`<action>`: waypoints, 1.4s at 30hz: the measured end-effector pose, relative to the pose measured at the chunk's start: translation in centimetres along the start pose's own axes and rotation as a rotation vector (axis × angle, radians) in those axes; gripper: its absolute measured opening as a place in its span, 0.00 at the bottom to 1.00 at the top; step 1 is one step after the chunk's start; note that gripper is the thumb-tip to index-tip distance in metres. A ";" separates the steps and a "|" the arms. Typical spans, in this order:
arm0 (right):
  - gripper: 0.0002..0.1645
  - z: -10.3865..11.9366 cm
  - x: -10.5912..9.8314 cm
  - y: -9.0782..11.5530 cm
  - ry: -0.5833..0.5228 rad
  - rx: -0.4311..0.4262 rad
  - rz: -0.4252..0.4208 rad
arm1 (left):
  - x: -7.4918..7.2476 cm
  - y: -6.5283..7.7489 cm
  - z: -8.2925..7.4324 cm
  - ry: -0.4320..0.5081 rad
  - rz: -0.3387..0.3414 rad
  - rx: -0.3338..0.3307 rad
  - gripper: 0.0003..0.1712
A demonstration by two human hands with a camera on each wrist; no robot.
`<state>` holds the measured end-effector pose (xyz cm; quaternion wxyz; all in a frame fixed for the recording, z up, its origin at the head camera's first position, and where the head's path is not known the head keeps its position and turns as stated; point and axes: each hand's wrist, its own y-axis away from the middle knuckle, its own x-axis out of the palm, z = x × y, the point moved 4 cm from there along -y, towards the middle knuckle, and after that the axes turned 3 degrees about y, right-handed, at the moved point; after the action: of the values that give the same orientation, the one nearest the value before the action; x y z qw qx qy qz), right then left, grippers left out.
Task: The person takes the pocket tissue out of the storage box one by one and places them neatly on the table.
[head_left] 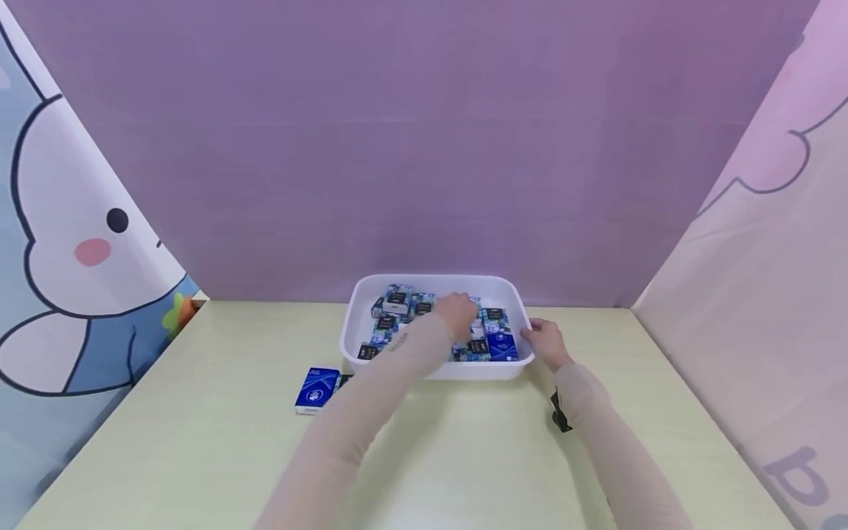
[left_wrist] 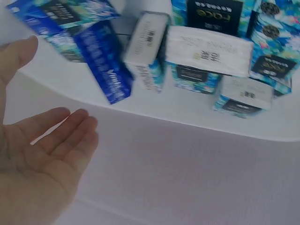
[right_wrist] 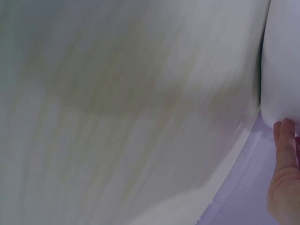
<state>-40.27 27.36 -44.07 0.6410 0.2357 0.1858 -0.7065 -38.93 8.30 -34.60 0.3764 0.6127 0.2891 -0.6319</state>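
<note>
A white plastic tray (head_left: 433, 370) holds several pocket tissue packs (head_left: 501, 347), some plain blue, others blue-floral with black labels. My left hand (head_left: 457, 313) reaches over the tray's right half; in the left wrist view its fingers are extended, the thumb apart from them. Beside the thumb lie a floral pack (left_wrist: 58, 16) and a blue pack (left_wrist: 104, 61); no pack is in the palm. With my right hand (head_left: 546, 344) I hold the tray's right rim, fingers (right_wrist: 286, 145) against the outer wall.
Left of the tray, a blue tissue pack (head_left: 317, 390) lies on the pale table (head_left: 464, 449), a floral one partly hidden behind my left sleeve. A purple panel (head_left: 424, 169) rises behind the tray. Patterned sheets stand on both sides. A black device (head_left: 560, 414) is at my right wrist.
</note>
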 end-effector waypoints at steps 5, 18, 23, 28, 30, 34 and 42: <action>0.26 0.1 -0.3 0.4 0.005 0.013 -0.001 | 0.0 -1.1 -0.5 -0.098 0.043 -0.062 0.15; 0.25 -0.5 0.2 1.5 0.002 0.010 -0.005 | 0.5 -1.1 -1.3 -0.247 0.106 -0.193 0.23; 0.25 -0.4 0.1 1.5 0.001 0.018 -0.012 | 1.6 -2.5 -1.1 -0.175 0.128 -0.191 0.24; 0.25 -0.2 0.0 1.6 0.000 0.023 -0.013 | 3.2 -4.4 -0.8 -0.211 0.158 -0.213 0.23; 0.25 -0.2 0.1 1.6 0.000 0.024 -0.010 | 3.7 -4.8 -0.7 -0.221 0.162 -0.235 0.23; 0.26 -0.3 0.2 1.5 -0.001 0.024 -0.005 | 3.9 -4.8 -0.7 -0.236 0.178 -0.260 0.24; 0.26 -0.5 0.1 1.3 -0.004 0.025 -0.011 | 3.2 -3.7 -1.1 -0.277 0.183 -0.243 0.23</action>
<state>-38.94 27.41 -44.45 0.6345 0.2413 0.1767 -0.7127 -41.29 10.86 -38.25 0.5393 0.4939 0.2518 -0.6338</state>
